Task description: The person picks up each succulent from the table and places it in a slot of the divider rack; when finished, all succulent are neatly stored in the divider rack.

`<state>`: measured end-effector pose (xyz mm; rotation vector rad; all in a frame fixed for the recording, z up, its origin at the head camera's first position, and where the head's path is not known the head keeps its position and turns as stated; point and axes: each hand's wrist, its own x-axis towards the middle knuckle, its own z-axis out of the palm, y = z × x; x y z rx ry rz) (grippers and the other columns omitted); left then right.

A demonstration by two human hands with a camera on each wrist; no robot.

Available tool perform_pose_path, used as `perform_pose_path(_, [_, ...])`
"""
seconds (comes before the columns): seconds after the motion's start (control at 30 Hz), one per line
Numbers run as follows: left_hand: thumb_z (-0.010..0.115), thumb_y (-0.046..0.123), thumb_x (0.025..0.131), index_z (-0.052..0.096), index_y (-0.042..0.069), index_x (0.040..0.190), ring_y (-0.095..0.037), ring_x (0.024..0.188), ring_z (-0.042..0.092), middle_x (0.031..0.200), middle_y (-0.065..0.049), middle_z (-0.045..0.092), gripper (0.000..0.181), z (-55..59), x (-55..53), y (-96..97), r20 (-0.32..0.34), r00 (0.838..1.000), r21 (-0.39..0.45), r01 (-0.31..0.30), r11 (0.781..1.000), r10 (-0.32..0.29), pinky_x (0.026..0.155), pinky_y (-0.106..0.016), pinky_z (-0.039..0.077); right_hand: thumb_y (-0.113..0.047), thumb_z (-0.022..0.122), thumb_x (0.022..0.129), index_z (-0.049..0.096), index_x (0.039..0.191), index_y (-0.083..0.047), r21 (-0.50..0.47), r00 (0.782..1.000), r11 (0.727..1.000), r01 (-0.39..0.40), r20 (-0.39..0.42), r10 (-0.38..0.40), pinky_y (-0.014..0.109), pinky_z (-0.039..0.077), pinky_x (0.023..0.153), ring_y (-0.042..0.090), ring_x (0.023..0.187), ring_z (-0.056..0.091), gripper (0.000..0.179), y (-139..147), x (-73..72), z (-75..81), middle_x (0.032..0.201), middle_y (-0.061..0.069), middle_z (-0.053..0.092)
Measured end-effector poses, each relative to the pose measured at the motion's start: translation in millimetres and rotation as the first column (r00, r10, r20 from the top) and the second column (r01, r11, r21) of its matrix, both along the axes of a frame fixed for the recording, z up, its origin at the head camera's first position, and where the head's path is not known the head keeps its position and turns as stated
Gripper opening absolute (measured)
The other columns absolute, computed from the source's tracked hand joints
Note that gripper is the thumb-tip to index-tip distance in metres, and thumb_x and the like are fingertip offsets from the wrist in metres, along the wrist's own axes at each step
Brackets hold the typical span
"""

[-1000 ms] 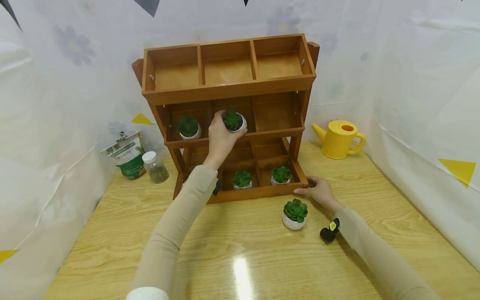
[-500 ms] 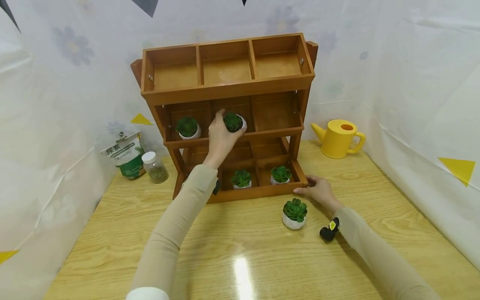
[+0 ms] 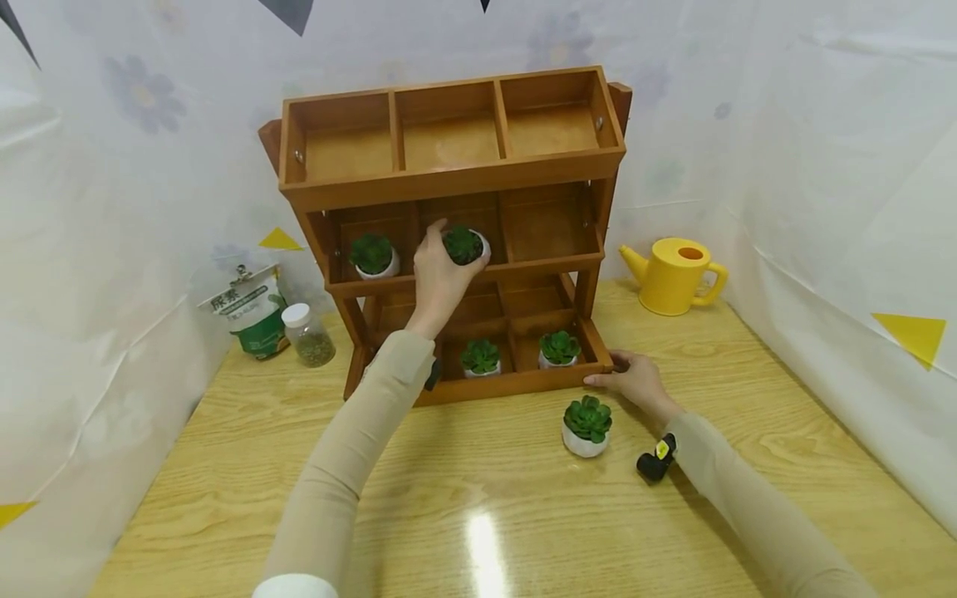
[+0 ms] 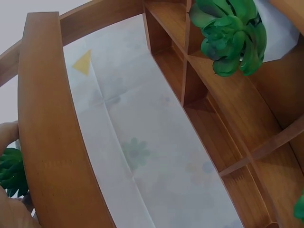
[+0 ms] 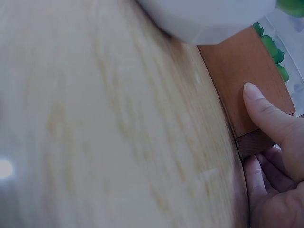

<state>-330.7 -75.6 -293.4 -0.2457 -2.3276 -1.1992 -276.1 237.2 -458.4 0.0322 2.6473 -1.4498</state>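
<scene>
My left hand [image 3: 441, 270] grips a small potted succulent [image 3: 463, 244] by its white pot, in the middle compartment of the wooden plant shelf's [image 3: 452, 189] middle tier. The pot is tilted and partly covered by the fingers. In the left wrist view the succulent's leaves [image 4: 12, 173] show behind a front board, between thumb and fingers. My right hand [image 3: 635, 385] holds the shelf's lower right front corner. There the right wrist view shows the thumb on the front board [image 5: 249, 80] and the fingers curled at the side. Another potted succulent [image 3: 586, 427] stands on the table near this hand.
More succulents stand in the shelf: one [image 3: 374, 255] at middle left, others [image 3: 482, 357] [image 3: 559, 349] in the bottom tier. A yellow watering can [image 3: 673, 277] is at right. A white-lidded jar [image 3: 308, 335] and a clipped bag [image 3: 254, 311] are at left. My left forearm hides part of the bottom tier.
Both hands keep their places and holds. The head view has shifted very slightly, and the potted succulent in my left hand stays in the same compartment.
</scene>
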Motion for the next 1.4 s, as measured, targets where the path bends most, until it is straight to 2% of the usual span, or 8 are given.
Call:
perform_pose_path(0.23, [0.078, 0.029, 0.08, 0.042, 0.004, 0.139, -0.035, 0.121, 0.049, 0.132, -0.015, 0.053, 0.074, -2.1, -0.6, 1.5, -0.042, 0.999, -0.011, -0.013, 1.0, 0.013, 0.1, -0.048, 0.044, -0.051, 0.078, 0.074, 0.042, 0.143, -0.001, 0.049, 0.999, 0.999, 0.004, -0.036, -0.002, 0.052, 0.037, 0.106, 0.04, 0.13, 0.044, 0.092, -0.1, -1.3, -1.9, 0.142, 0.024, 0.047])
perform_pose_path(0.4, [0.077, 0.03, 0.081, 0.041, 0.003, 0.14, -0.035, 0.121, 0.049, 0.132, -0.015, 0.052, 0.075, -2.4, -2.4, 2.3, -0.026, 0.999, -0.038, -0.024, 0.999, 0.023, 0.099, -0.046, 0.045, -0.048, 0.079, 0.075, 0.043, 0.142, 0.001, 0.049, 0.998, 0.999, 0.004, -0.064, -0.001, 0.052, 0.039, 0.105, 0.041, 0.128, 0.046, 0.09, 0.0, -2.1, -2.4, 0.139, 0.026, 0.049])
perform_pose_path(0.83, [0.076, 0.031, 0.083, 0.041, 0.0, 0.139, -0.035, 0.12, 0.049, 0.132, -0.019, 0.05, 0.073, -3.1, -0.9, 3.0, -0.061, 0.998, -0.089, -0.023, 0.996, 0.017, 0.102, -0.046, 0.043, -0.052, 0.078, 0.074, 0.04, 0.144, 0.0, 0.056, 0.999, 0.998, 0.003, -0.042, 0.0, 0.052, 0.036, 0.107, 0.041, 0.132, 0.041, 0.095, 0.8, -2.7, -1.8, 0.143, 0.025, 0.044])
perform_pose_path(1.4, [0.077, 0.029, 0.081, 0.043, -0.001, 0.135, -0.034, 0.116, 0.051, 0.124, -0.019, 0.053, 0.071, -5.2, -1.6, 3.8, -0.094, 0.995, -0.074, -0.036, 0.997, 0.029, 0.1, -0.046, 0.044, -0.05, 0.078, 0.075, 0.041, 0.143, 0.001, 0.056, 0.998, 0.998, 0.002, -0.062, 0.001, 0.053, 0.037, 0.106, 0.041, 0.132, 0.041, 0.093, 1.0, -2.3, -3.1, 0.143, 0.025, 0.044])
